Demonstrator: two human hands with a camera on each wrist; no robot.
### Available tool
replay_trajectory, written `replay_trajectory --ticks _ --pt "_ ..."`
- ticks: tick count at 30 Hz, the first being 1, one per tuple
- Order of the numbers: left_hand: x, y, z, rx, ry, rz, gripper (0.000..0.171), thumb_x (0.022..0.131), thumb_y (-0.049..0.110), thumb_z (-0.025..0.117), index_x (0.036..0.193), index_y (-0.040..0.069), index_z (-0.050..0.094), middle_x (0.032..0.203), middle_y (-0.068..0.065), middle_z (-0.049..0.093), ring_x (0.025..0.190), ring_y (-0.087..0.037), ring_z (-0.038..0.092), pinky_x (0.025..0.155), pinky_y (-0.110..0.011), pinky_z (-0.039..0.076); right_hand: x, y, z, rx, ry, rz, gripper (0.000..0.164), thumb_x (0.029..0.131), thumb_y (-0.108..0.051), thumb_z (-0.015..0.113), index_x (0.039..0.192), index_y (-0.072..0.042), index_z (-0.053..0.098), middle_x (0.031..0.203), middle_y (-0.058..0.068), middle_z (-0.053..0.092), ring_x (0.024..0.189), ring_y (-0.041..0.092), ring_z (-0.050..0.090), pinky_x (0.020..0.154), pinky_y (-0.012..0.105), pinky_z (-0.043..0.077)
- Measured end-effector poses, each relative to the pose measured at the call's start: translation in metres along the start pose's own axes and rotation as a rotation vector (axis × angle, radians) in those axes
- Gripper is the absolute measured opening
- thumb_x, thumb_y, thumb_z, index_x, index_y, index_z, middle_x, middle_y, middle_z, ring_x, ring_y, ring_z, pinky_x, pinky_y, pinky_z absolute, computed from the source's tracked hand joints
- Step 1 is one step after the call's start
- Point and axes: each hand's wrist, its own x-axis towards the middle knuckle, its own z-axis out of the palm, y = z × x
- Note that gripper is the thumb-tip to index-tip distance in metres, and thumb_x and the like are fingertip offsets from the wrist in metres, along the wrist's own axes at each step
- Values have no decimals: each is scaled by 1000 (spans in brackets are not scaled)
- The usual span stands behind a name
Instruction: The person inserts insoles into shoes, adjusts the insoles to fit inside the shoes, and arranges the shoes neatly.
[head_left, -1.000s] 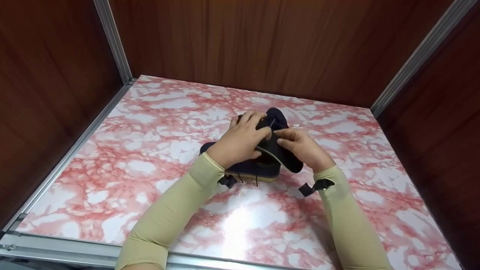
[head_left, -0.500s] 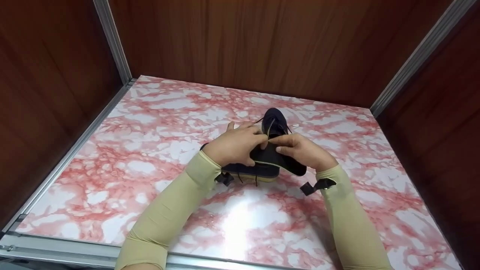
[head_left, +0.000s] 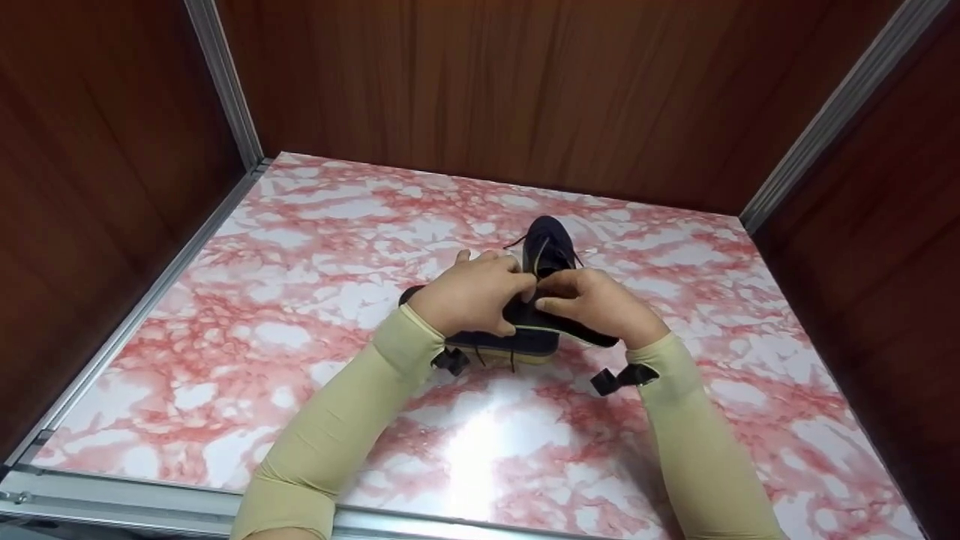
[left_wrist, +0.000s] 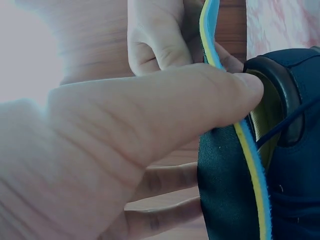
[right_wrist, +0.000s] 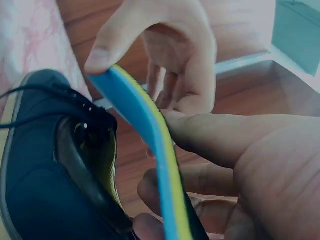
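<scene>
Both hands hold a shoe insole [head_left: 551,319], black on top with a blue and yellow layered edge that shows in the right wrist view. My left hand [head_left: 472,292] grips its left part, the thumb laid over the edge in the left wrist view. From the other side my right hand [head_left: 604,304] pinches the insole, thumb against the black face and fingers at the blue face. It looks bent between the hands. Just below it lies a dark navy lace-up shoe [head_left: 517,345] with a yellowish sole. Beyond the hands points a second navy shoe [head_left: 547,236], its toe away from me.
A red and white marbled tabletop [head_left: 337,247] carries the shoes. Brown wood panels [head_left: 480,90] wall in the back and both sides, with metal rails [head_left: 232,82] at the corners. Another metal rail [head_left: 120,491] runs along the front edge.
The insole has come down toward me and lies flatter, uncovering more of the far shoe. My left hand has moved down and slightly left with it; the shoes stay put.
</scene>
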Motion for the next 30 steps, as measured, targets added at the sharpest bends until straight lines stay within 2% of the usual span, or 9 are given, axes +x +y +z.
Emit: replay_trajectory --ticks 7,14,22,30 --pt "0 1 1 25 -2 -23 40 89 44 89 119 26 69 121 -1 67 116 -27 65 105 -71 50 -2 -6 4 -73 32 -52 41 98 -37 84 131 -14 78 124 4 81 111 20 75 102 46 59" --pt "1 4 1 42 27 -25 44 88 48 88 116 21 66 116 -3 66 111 -28 64 92 -58 55 -4 -12 11 -201 53 -121 67 80 -27 100 137 -4 71 132 13 75 115 27 72 103 49 59" --pt "3 5 2 34 33 -5 53 87 50 91 123 20 63 122 -4 66 118 -31 64 92 -56 58 -4 -16 12 -282 101 -159 65 79 -22 101 132 -1 70 125 15 73 112 30 72 102 49 61" --pt "5 -1 2 -26 2 8 65 83 41 97 132 19 61 127 -8 68 116 -30 70 96 -54 62 -5 -10 7 -262 80 -155 69 79 -18 100 138 -2 69 135 16 72 122 32 71 109 51 59"
